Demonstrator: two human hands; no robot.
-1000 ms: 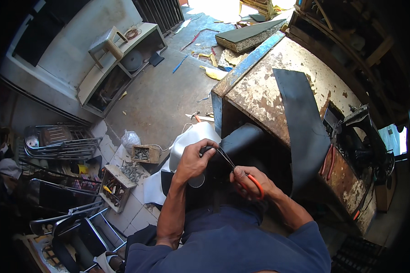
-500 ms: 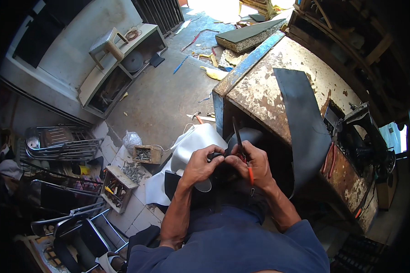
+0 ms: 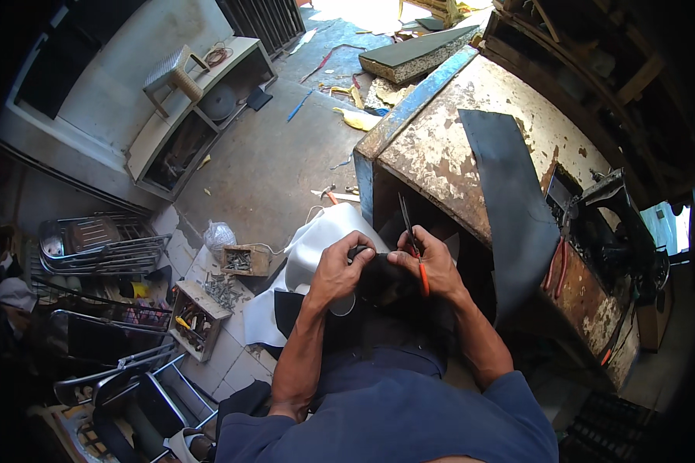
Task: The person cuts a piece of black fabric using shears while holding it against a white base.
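Observation:
My left hand (image 3: 337,270) is closed, thumb and fingers pinching the edge of a dark piece of material (image 3: 383,266) over my lap. My right hand (image 3: 435,272) is closed too, with its thumb at the same dark piece. Scissors with orange-red handles (image 3: 424,281) are held in that hand, their dark blades pointing up and away from me. How far the right fingers sit in the handles is hidden. Beneath and beyond my left hand, a white sheet of material (image 3: 307,245) is draped. The dark piece blends into my dark clothing, so its outline is unclear.
A worn bench (image 3: 432,166) stands at the right, with a black sheet (image 3: 510,197), red-handled pliers (image 3: 557,270) and a black sewing machine (image 3: 625,224). A hammer (image 3: 330,196) lies on the floor ahead. At the left are wooden hardware boxes (image 3: 201,312) and metal chair frames (image 3: 104,247).
My hands have drawn slightly apart, showing more of the dark material's edge between them. The scissors have shifted a little with my right hand, and the whole view has moved slightly.

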